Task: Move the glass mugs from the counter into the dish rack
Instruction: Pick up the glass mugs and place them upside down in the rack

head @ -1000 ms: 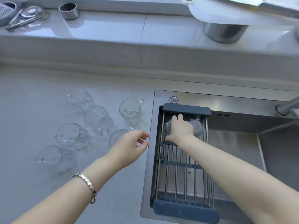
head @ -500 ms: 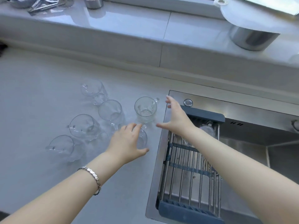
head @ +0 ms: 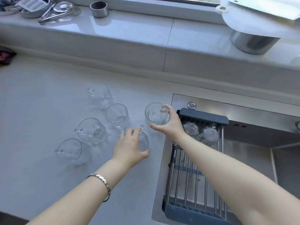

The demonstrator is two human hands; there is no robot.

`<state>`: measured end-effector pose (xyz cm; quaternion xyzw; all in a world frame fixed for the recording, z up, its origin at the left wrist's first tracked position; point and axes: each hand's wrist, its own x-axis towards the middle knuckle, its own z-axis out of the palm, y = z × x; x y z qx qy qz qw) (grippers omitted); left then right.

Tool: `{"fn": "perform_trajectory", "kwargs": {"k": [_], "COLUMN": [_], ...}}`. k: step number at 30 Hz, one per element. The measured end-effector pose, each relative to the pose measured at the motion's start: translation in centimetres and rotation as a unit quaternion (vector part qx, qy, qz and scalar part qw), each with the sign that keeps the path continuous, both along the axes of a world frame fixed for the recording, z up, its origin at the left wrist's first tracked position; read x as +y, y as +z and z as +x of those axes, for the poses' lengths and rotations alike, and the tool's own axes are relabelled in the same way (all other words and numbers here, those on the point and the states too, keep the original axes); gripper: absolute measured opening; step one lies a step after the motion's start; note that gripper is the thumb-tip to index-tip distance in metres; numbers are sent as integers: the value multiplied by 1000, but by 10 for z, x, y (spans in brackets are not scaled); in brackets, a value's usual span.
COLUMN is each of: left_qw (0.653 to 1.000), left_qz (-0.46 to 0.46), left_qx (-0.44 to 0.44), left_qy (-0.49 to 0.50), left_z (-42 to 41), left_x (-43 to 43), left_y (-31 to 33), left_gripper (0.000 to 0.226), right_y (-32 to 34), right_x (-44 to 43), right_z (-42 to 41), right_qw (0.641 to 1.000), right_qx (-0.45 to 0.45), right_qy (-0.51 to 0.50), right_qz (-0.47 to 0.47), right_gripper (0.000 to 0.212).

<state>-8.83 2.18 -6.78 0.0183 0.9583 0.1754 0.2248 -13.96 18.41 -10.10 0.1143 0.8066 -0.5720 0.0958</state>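
Several clear glass mugs stand on the grey counter [head: 40, 111]. My left hand [head: 129, 147] lies over the nearest mug [head: 144, 142], fingers curled on its top and thumb against its side. My right hand [head: 170, 124] is spread around the mug [head: 154, 113] closest to the sink, index finger at its handle, thumb just below it, not closed. Other mugs stand to the left: one [head: 100, 95], another [head: 116, 113], a third [head: 90, 129]. Two mugs [head: 190, 129] [head: 210, 135] sit upside down at the far end of the dish rack [head: 203, 116].
The rack spans a steel sink [head: 251, 153], and my right forearm crosses it. On the raised sill behind are a steel pot [head: 253, 43] under a white board, a small metal cup [head: 99, 9] and utensils [head: 48, 13]. A dark cloth [head: 5, 56] lies far left.
My right hand left the mug in the rack and swung left to the mug beside the sink. My left hand came down onto the nearest mug. The view shifted left.
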Motion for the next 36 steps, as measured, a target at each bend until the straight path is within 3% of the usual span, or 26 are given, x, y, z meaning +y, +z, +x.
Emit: {"fn": "perform_trajectory", "kwargs": {"k": [3, 7, 10, 16, 20, 25, 31, 34, 36], "left_qw": [1000, 998, 999, 998, 996, 995, 996, 997, 997], "left_qz": [8, 3, 2, 37, 46, 48, 54, 48, 46], "left_qx": [1, 28, 34, 26, 32, 37, 44, 46, 47], "left_qy": [25, 51, 23, -34, -66, -76, -51, -47, -44], "left_z": [3, 10, 24, 57, 69, 76, 72, 70, 69], "left_x": [2, 12, 24, 54, 68, 71, 58, 52, 47], "left_y": [1, 6, 9, 17, 20, 25, 30, 32, 34], "left_gripper": [80, 77, 77, 79, 77, 76, 75, 75, 75], "right_y": [15, 36, 51, 65, 67, 67, 25, -7, -19], "right_x": [28, 77, 108, 147, 155, 159, 117, 89, 75], "right_z": [39, 103, 146, 207, 224, 212, 146, 119, 110], "right_qw": [992, 924, 903, 953, 980, 967, 909, 886, 894], "right_qx": [-32, -120, -145, -194, -181, -161, -155, -157, -171], "right_qy": [-60, -110, -120, -110, -79, -39, 42, 77, 68], "right_qz": [-104, -346, -387, -206, 35, 193, 384, 430, 408], "right_gripper": [75, 71, 81, 87, 75, 52, 62, 63, 64]}}
